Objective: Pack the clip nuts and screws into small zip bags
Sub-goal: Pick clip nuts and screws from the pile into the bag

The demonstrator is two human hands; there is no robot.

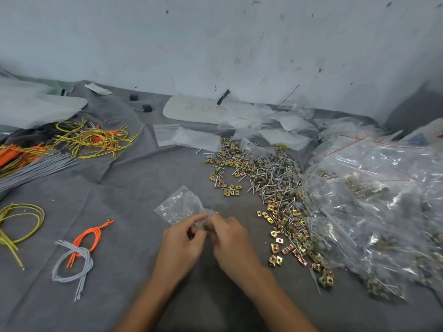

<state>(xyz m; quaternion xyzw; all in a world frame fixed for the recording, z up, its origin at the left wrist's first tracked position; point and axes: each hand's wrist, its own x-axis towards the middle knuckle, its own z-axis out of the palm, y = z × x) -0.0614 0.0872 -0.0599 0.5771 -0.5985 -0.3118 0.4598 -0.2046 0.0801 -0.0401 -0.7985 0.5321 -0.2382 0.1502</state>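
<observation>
Two hands at a small bag's mouth, the hardware heaped to their right.

Wires [79, 140] sprawl far left on the grey cloth [134, 192]. At centre the left hand [182, 243] pinches the near edge of a clear bag [178, 204]. The right hand [231, 238] curls onto the same edge, though blur hides its fingertips. The bag looks thin, limp and slick, so I'd hold it by the stiffer zip lips, one in each hand. Right of it lies the pile [271, 185] of clip nuts and screws: small, hard, and the points could likely prick the film. Filled bags [374, 200] are heaped beyond.
</observation>
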